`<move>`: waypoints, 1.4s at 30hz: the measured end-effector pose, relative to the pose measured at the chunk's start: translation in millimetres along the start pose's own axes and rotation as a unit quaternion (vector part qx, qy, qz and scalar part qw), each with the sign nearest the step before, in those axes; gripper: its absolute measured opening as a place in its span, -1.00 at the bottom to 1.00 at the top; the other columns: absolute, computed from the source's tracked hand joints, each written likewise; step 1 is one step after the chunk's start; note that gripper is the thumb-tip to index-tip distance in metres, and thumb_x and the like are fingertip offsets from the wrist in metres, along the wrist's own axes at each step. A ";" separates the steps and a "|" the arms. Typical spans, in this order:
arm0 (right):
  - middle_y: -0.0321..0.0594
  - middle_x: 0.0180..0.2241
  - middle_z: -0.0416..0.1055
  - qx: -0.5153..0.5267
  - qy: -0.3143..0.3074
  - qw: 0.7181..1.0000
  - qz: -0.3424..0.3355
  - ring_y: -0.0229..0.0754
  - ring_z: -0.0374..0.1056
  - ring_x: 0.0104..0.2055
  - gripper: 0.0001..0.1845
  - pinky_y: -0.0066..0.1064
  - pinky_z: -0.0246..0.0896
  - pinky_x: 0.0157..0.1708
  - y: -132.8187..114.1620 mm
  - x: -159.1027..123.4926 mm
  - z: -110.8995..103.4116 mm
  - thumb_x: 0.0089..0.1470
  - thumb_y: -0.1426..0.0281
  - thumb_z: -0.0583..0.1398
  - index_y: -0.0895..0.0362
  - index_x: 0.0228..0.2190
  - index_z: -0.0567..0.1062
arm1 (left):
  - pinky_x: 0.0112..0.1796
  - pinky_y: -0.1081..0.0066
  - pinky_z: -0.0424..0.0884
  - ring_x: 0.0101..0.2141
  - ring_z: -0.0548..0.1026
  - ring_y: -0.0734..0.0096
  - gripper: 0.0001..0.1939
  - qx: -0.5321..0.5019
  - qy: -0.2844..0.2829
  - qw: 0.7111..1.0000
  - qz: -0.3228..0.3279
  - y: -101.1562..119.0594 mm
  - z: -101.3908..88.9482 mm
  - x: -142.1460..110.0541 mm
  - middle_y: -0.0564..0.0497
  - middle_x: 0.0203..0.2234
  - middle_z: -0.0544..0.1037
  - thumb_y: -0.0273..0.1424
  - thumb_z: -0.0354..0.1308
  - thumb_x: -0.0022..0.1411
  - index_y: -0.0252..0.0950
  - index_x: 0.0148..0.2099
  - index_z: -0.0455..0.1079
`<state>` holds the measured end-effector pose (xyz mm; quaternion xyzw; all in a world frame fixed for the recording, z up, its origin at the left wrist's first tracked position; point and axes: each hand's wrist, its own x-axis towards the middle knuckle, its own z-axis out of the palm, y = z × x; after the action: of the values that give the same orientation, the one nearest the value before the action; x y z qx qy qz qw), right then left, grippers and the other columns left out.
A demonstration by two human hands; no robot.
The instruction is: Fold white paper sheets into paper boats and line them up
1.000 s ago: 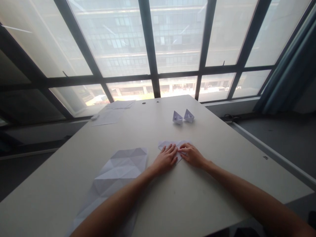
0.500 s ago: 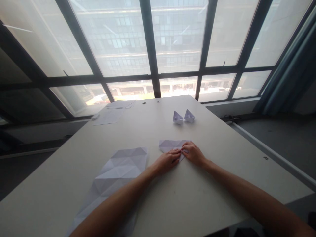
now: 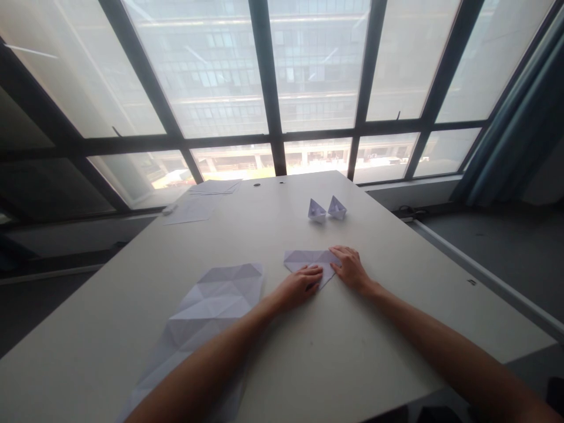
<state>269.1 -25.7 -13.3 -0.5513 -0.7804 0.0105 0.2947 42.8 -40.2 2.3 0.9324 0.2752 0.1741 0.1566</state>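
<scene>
Two hands lie apart on the near half of the table as we look down from the head camera, with a narrow gap between them and neither clamped on anything. The left hand rests flat, its fingers on the lower left slope of a white folded paper triangle, and the right hand has its fingertips at that triangle's right corner. The triangle lies flat near the middle of the cream-white table, its point toward us. Toward the far edge, we see what is already folded: a small white paper boat stands upright just beside a second white paper boat. The piece under the hands is still flat, with no boat shape. Near the left edge, a large white creased paper sheet lies open, just left of the left hand. By the far left corner sit a stack of white paper sheets and a loose white sheet. Beyond the far edge rises a dark-framed window.
</scene>
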 end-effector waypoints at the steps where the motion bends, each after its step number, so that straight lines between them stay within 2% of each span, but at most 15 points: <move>1: -0.05 0.04 0.41 -0.003 -0.002 1.000 0.000 -0.04 0.24 0.11 -0.58 -0.16 -0.02 0.15 -0.8 -0.1 -0.8 0.11 0.48 0.16 0.13 0.04 0.42 | 0.27 0.18 0.05 0.24 0.22 0.28 -0.62 0.002 -0.001 1.000 -0.002 0.8 -0.6 0.1 -0.03 0.22 0.31 -0.41 -0.05 0.36 -0.19 0.18 0.35; 10: -0.07 -0.10 0.43 -0.027 0.012 0.999 -0.028 -0.04 0.26 0.00 -0.53 -0.15 -0.12 0.15 -11.5 -1.7 -10.6 0.08 0.56 0.16 0.12 0.04 0.42 | 0.21 0.28 0.18 0.23 0.24 0.30 -0.62 -0.018 0.015 1.000 0.006 5.3 -4.0 1.1 -0.03 0.19 0.35 -0.41 -0.05 0.35 -0.23 0.16 0.37; 15: -0.14 -0.21 0.43 -0.059 -0.011 0.997 -0.041 -0.06 0.26 -0.06 -0.65 -0.13 -0.18 0.14 -18.6 -2.6 -14.2 0.11 0.58 0.13 0.05 -0.11 0.53 | 0.12 0.30 0.31 0.10 0.38 0.25 -0.67 -0.013 0.007 1.000 0.010 8.4 -6.0 2.2 -0.02 0.10 0.45 -0.43 -0.05 0.35 -0.22 0.05 0.45; 18: -0.13 -0.24 0.44 -0.078 -0.044 0.995 -0.048 -0.07 0.27 -0.09 -0.69 -0.13 -0.14 0.09 -21.3 -3.6 -15.1 0.16 0.57 0.09 0.05 -0.22 0.57 | 0.07 0.28 0.33 0.04 0.42 0.25 -0.69 0.018 0.004 1.000 0.024 8.9 -6.7 2.8 0.00 0.04 0.48 -0.44 -0.05 0.34 -0.18 0.00 0.48; 20: -0.11 -0.22 0.45 -0.086 -0.071 0.992 -0.060 -0.07 0.28 -0.11 -0.70 -0.18 -0.07 0.03 -22.7 -4.4 -15.6 0.19 0.55 0.08 0.05 -0.23 0.58 | 0.09 0.24 0.30 0.06 0.38 0.23 -0.69 0.049 0.011 0.998 0.034 9.6 -7.4 2.9 0.00 0.06 0.47 -0.44 -0.03 0.34 -0.16 0.03 0.46; 23: -0.10 -0.19 0.47 -0.096 -0.098 0.987 -0.081 -0.06 0.29 -0.11 -0.69 -0.26 0.05 -0.07 -24.4 -5.7 -16.2 0.21 0.52 0.06 0.04 -0.14 0.55 | 0.18 0.14 0.16 0.18 0.26 0.17 -0.60 0.105 0.034 0.994 0.023 12.5 -9.3 3.0 -0.02 0.17 0.37 -0.40 0.05 0.31 -0.13 0.18 0.33; 26: -0.07 -0.13 0.47 -0.104 -0.108 0.984 -0.098 -0.03 0.28 -0.07 -0.63 -0.29 0.11 -0.10 -26.0 -8.1 -16.9 0.20 0.54 0.05 0.05 -0.04 0.50 | 0.26 0.05 -0.06 0.30 0.05 0.10 -0.41 0.158 0.060 0.985 -0.014 14.6 -9.9 2.8 -0.10 0.30 0.15 -0.32 0.10 0.26 -0.20 0.31 0.13; 29: -0.05 -0.09 0.47 -0.108 -0.113 0.982 -0.104 0.00 0.27 -0.03 -0.58 -0.28 0.14 -0.08 -28.1 -11.7 -17.5 0.17 0.57 0.05 0.07 0.00 0.47 | 0.26 0.04 -0.10 0.32 -0.04 0.06 -0.32 0.180 0.065 0.980 -0.051 12.9 -7.5 1.6 -0.18 0.32 0.08 -0.23 0.08 0.25 -0.30 0.35 0.03; 32: -0.03 -0.08 0.47 -0.117 -0.113 0.982 -0.096 0.02 0.27 -0.03 -0.60 -0.26 0.16 -0.07 -31.0 -14.9 -16.8 0.16 0.56 0.05 0.09 -0.01 0.47 | 0.22 0.07 0.01 0.26 0.13 0.01 -0.30 0.179 0.073 0.977 -0.088 11.5 -4.7 -0.9 -0.22 0.25 0.22 -0.17 0.09 0.24 -0.32 0.34 0.04; 36: 0.00 -0.05 0.45 -0.121 -0.107 0.983 -0.093 0.05 0.27 -0.01 -0.66 -0.23 0.17 -0.04 -35.3 -17.2 -15.0 0.20 0.51 0.04 0.12 -0.05 0.48 | 0.14 0.04 0.13 0.09 0.35 -0.02 -0.48 0.190 0.066 0.973 -0.115 17.3 -5.0 -4.2 -0.23 0.10 0.40 -0.17 0.08 0.25 -0.29 0.19 0.27; 39: 0.03 -0.02 0.43 -0.111 -0.107 0.984 -0.087 0.06 0.27 0.01 -0.69 -0.20 0.19 -0.03 -38.0 -18.2 -14.8 0.22 0.47 0.04 0.13 -0.07 0.49 | 0.09 0.01 0.18 0.04 0.38 -0.04 -0.57 0.199 0.053 0.970 -0.131 21.2 -5.3 -5.4 -0.23 0.06 0.43 -0.15 0.04 0.28 -0.28 0.09 0.36; 42: 0.00 0.02 0.41 -0.088 -0.104 0.986 -0.094 0.05 0.26 0.06 -0.67 -0.17 0.17 0.03 -38.8 -19.3 -13.7 0.24 0.43 0.05 0.10 -0.01 0.46 | 0.15 0.05 0.14 0.14 0.30 0.01 -0.56 0.195 0.043 0.974 -0.110 18.5 -2.4 -5.7 -0.21 0.13 0.37 -0.20 0.00 0.31 -0.27 0.16 0.31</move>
<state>246.6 -61.9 2.6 -0.4951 -0.8532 -0.0283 0.1618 45.8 -57.8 10.2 0.9006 0.4113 0.1388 -0.0215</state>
